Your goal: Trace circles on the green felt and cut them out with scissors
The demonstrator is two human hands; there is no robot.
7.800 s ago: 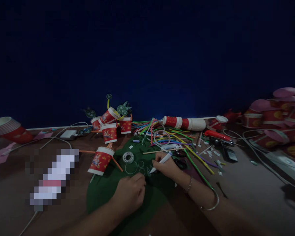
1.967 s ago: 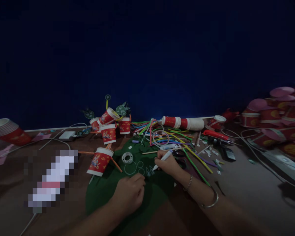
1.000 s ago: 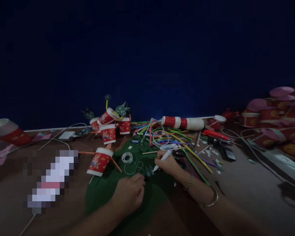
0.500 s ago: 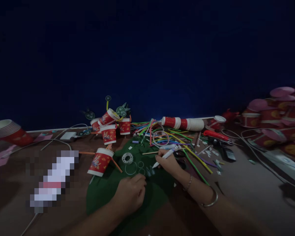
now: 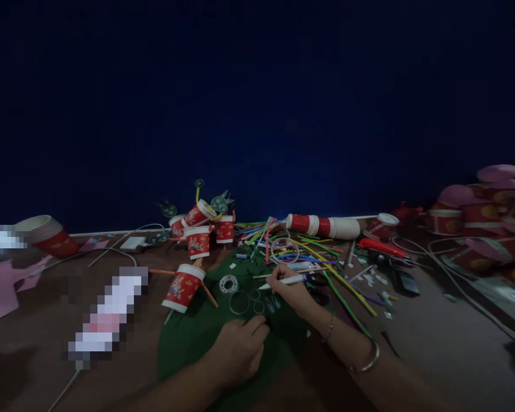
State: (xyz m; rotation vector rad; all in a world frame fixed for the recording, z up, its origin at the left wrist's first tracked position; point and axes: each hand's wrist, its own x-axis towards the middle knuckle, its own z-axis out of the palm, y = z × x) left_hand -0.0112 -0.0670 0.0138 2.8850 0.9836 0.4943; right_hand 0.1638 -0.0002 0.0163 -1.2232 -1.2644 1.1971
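Observation:
My right hand (image 5: 289, 286) grips a white marker pen (image 5: 285, 281), held nearly level with its tip pointing left, close to a small drawn circle. Under it lies a dark green sheet (image 5: 175, 343) bearing pale outlines of a larger circle, two small circles and pointed shapes. My left hand (image 5: 242, 346) rests on that sheet below the outlines, its fingers curled in and nothing visible in them. A white ring with holes (image 5: 229, 284) lies on the sheet above the large circle. Left of it, a red paper cup (image 5: 183, 289) with orange sticks leans over the sheet's edge.
Behind are more red paper cups (image 5: 197, 242), a heap of colored straws or pipe cleaners (image 5: 278, 240) and a lying stack of cups (image 5: 326, 225). A red-handled tool (image 5: 381, 247) and paper scraps lie right. Cables (image 5: 450, 274) cross the table. Pink-topped cups (image 5: 459, 197) stand far right.
The marker has tilted flatter, and its tip has gone from the pointed outlines to the small circles. My left hand stays on the sheet. The whole view has shifted slightly.

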